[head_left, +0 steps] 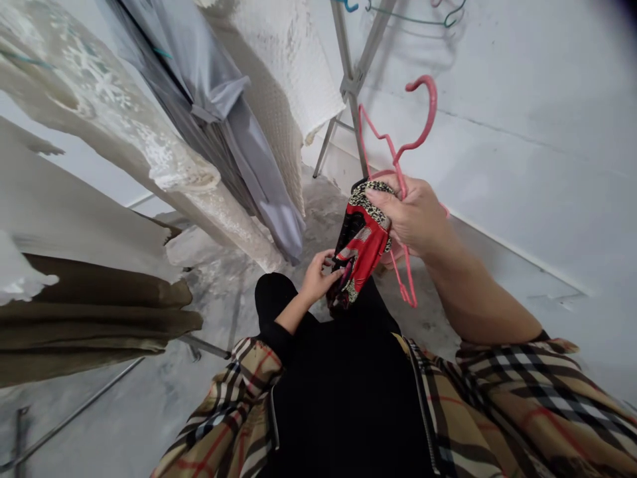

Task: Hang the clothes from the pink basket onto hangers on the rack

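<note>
A patterned cloth garment [364, 242] in red, black and leopard print hangs bunched in front of me; its exact kind does not show. My right hand [415, 212] is closed round its upper end, with the thumb on the leopard-print band. That same hand also grips a pink clothes hanger [428, 109], whose hook points up and whose frame passes behind the fingers. Lower down, my left hand [318, 277] pinches the garment's left edge between thumb and fingers.
Clothes hang on the left: a cream lace piece [184, 179], grey trousers [233, 126], a white knit [293, 60] and an olive garment [89, 312]. A metal rack leg [351, 86] stands by the white wall [537, 133]. A green hanger [413, 18] hangs above.
</note>
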Action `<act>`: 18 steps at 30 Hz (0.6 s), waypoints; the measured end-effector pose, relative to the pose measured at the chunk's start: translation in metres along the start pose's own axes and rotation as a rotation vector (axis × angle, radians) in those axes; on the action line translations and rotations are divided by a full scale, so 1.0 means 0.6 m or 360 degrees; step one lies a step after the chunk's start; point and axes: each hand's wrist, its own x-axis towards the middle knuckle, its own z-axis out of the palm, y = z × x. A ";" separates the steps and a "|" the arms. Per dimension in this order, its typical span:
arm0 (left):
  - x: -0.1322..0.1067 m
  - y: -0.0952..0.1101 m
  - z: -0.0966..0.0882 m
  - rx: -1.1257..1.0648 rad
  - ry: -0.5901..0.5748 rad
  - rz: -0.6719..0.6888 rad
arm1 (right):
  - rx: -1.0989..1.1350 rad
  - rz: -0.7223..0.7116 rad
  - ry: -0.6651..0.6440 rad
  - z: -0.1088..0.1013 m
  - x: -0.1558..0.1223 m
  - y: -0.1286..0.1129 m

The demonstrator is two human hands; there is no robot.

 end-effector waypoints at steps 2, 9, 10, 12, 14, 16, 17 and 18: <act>0.000 -0.016 0.020 0.0070 0.0000 -0.0089 | 0.0025 0.0004 -0.0002 -0.001 -0.006 -0.008; 0.011 -0.059 -0.003 0.0067 0.0226 -0.0417 | 0.0057 -0.0147 0.0225 -0.046 -0.029 -0.018; 0.014 -0.068 -0.019 0.0035 0.0299 -0.0469 | 0.0084 -0.0152 0.0283 -0.058 -0.032 -0.016; 0.020 -0.082 -0.052 -0.0070 0.0456 -0.0560 | 0.0115 -0.0107 0.0388 -0.084 -0.041 -0.007; 0.027 -0.088 -0.081 -0.0234 0.0583 -0.0645 | 0.0097 -0.0028 0.0448 -0.110 -0.050 0.008; 0.033 -0.084 -0.104 -0.0442 0.0641 -0.0728 | 0.0018 0.0047 0.0442 -0.132 -0.062 0.029; 0.035 -0.078 -0.112 -0.0550 0.0643 -0.0764 | -0.0040 0.0094 0.0407 -0.142 -0.068 0.040; 0.037 -0.070 -0.119 -0.0651 0.0628 -0.0794 | -0.0100 0.0142 0.0362 -0.150 -0.075 0.052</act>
